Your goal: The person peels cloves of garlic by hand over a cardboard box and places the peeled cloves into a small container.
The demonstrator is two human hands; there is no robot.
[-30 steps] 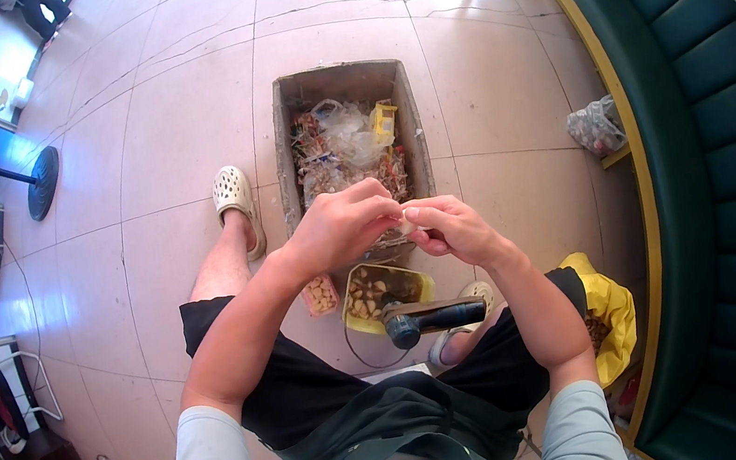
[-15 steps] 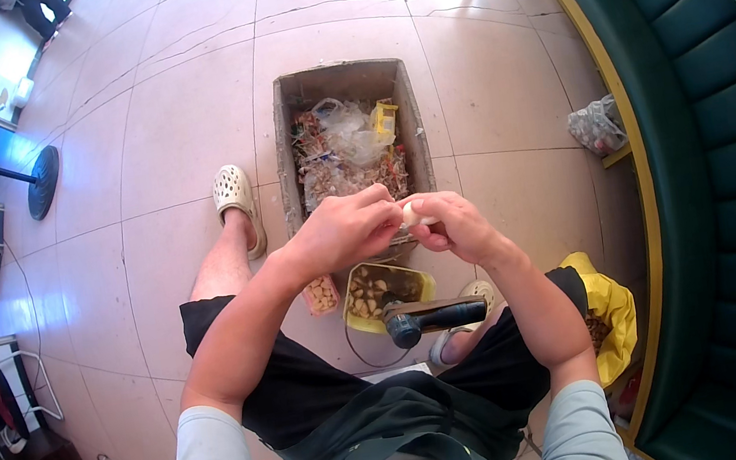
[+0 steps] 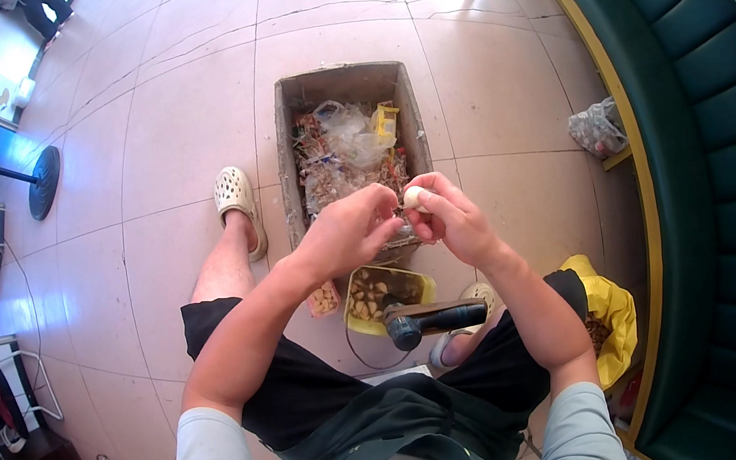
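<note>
Over the near end of the box, my right hand (image 3: 453, 218) is closed on a small white rounded piece (image 3: 415, 198), pinched between thumb and fingers. Just beside it, my left hand (image 3: 351, 226) has its thumb apart from its curled fingers. I see nothing firmly held in it; its fingertips are close to the right hand's. Under both hands stands a worn grey box (image 3: 285, 147) with scraps, papery peelings and clear plastic bags (image 3: 350, 134) inside. Below my wrists is a yellow tub (image 3: 428, 289) of pale pieces in brownish liquid. A small pink tub (image 3: 324, 298) of pale pieces is partly behind my left forearm.
A dark-handled device (image 3: 437, 318) sits at the yellow tub's near right side. By my right knee is a yellow bag (image 3: 613, 318) with brown contents. A green padded bench (image 3: 691, 184) lines the right, a filled plastic bag (image 3: 596, 127) beside it. A round stand base (image 3: 44, 183) is at left.
My left thumb has parted from its fingers, and the hands have drawn slightly apart. The white piece has risen a little in my right hand and shows more.
</note>
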